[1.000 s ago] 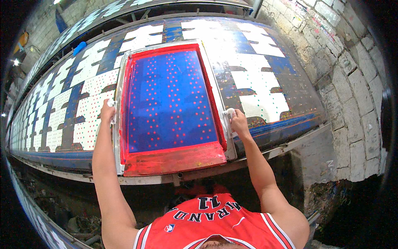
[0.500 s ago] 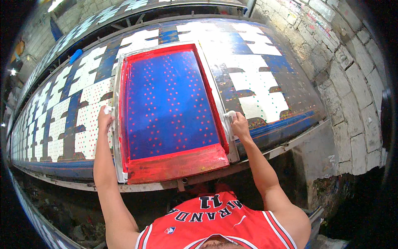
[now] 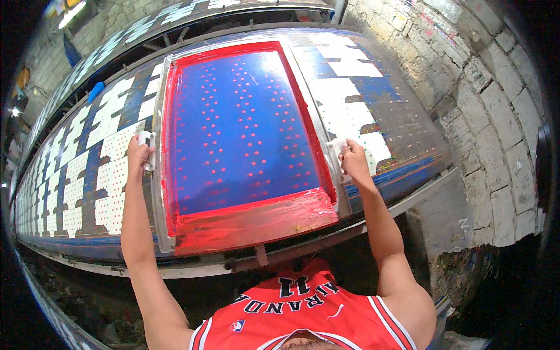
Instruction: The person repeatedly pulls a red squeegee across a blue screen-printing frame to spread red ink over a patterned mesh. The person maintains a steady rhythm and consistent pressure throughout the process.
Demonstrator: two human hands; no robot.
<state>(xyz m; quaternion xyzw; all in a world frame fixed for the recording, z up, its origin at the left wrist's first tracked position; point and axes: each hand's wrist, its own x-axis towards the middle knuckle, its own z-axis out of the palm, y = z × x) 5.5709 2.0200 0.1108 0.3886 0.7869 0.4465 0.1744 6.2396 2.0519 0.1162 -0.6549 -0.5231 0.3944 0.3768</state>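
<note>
1. A large rectangular printing screen (image 3: 242,140), with a pale metal frame, a blue mesh dotted with small red holes and a red-stained border, is lying flat on a long printing table (image 3: 76,192) that is running away to the person's left.
2. The screen's long axis is pointing away from the person, across the width of the table; its near short end, thick with red ink, is sitting close to the table's front edge, and its far short end is reaching toward the back edge.
3. The left hand (image 3: 139,157) is curling closed around a small white handle (image 3: 146,140) fixed to the outer side of the screen's left frame rail, about halfway along the rail.
4. The right hand (image 3: 353,160) is gripping, fingers folded shut, a matching white handle (image 3: 336,147) on the right frame rail, roughly opposite the left one.
5. Both forearms are stretching up from the lower edge, one on each side of the screen, so the frame is lying between them.
6. White cut fabric pieces (image 3: 119,140) with small red dots are lying on the table just left of the screen, separated by dark blue bands.
7. More white fabric pieces (image 3: 350,111) are showing on the right, touching or slipping under the right rail; I cannot tell which.
8. A rough pale stone block wall (image 3: 496,134) is rising to the right of the table's end.
9. The person is wearing a red sleeveless jersey (image 3: 303,318), seen at the bottom edge.
</note>
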